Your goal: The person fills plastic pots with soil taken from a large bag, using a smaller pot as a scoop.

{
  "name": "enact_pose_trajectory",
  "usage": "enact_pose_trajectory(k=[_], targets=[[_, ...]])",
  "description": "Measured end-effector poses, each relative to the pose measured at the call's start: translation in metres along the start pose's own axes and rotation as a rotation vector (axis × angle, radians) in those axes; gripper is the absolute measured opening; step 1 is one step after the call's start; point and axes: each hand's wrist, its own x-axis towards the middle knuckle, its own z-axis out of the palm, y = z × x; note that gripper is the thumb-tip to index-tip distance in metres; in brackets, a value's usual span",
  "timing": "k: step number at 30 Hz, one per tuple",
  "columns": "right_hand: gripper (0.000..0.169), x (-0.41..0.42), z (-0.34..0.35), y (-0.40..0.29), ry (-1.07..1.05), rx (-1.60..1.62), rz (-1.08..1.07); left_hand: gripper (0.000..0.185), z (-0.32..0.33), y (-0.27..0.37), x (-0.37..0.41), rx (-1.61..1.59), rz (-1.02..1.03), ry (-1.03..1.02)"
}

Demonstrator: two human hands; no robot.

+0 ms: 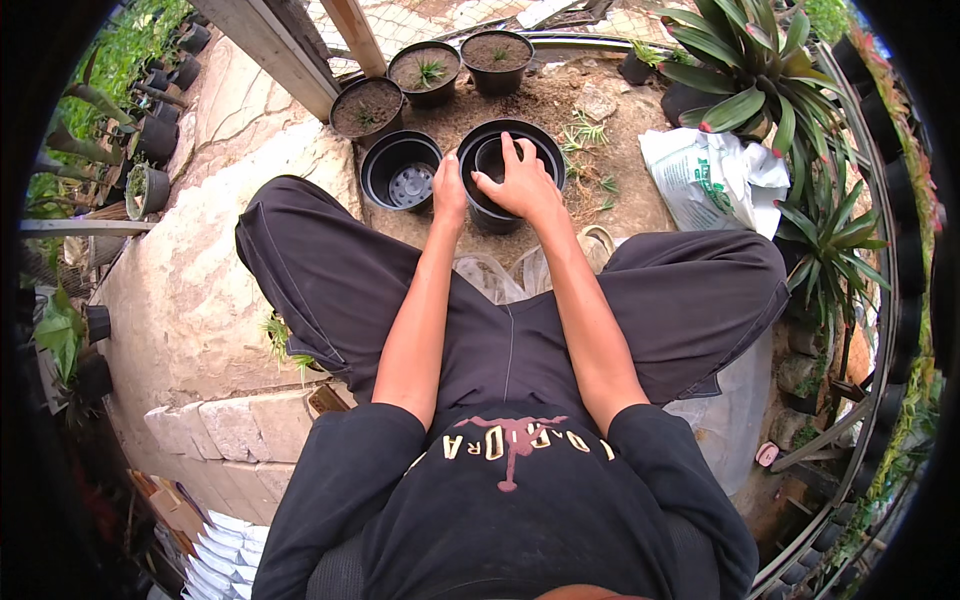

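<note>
A large black plastic pot (pixel 556 154) stands on the soil between my knees, with a smaller black pot (pixel 486 156) nested inside it. My right hand (pixel 525 178) reaches over the near right rim, its thumb and spread fingers at the smaller pot's edge. Part of that edge is hidden by the hand. My left hand (pixel 450 189) lies upright along the large pot's left side, fingers together; its grip is partly hidden. Just left of it is another black pot (pixel 386 176), with drainage holes visible in its bottom and no soil inside.
Three soil-filled pots with small plants, the nearest (pixel 367 109) at left, line the far side. Loose plantlets (pixel 589 131) lie on the soil at right. A white printed plastic bag (pixel 709 184) and a broad-leaved plant (pixel 750 75) stand farther right. A wooden post (pixel 270 52) rises at upper left.
</note>
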Motion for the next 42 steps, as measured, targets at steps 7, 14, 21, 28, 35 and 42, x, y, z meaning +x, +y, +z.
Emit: enact_pose_trajectory(k=[7,14,21,28,35,42], targets=[[0.095,0.008,-0.013,-0.02,0.243,0.123,-0.074,0.052,0.005,0.025,-0.012,-0.041,-0.123,-0.004],[0.088,0.004,-0.02,-0.031,0.212,0.061,-0.069,0.053,-0.002,0.013,-0.008,-0.083,-0.066,-0.015],[0.089,-0.003,-0.006,-0.02,-0.067,-0.002,0.012,0.05,0.008,0.016,-0.009,-0.058,-0.129,0.079],[0.086,-0.002,-0.015,-0.016,0.231,0.038,-0.017,0.046,0.006,0.008,-0.001,-0.065,0.026,-0.015],[0.083,0.004,-0.035,-0.024,0.329,0.074,-0.054,0.043,0.003,0.006,0.002,-0.093,0.036,-0.004],[0.092,-0.004,0.001,-0.012,-0.195,0.118,0.084,0.042,0.005,0.008,0.003,-0.07,0.015,0.018]])
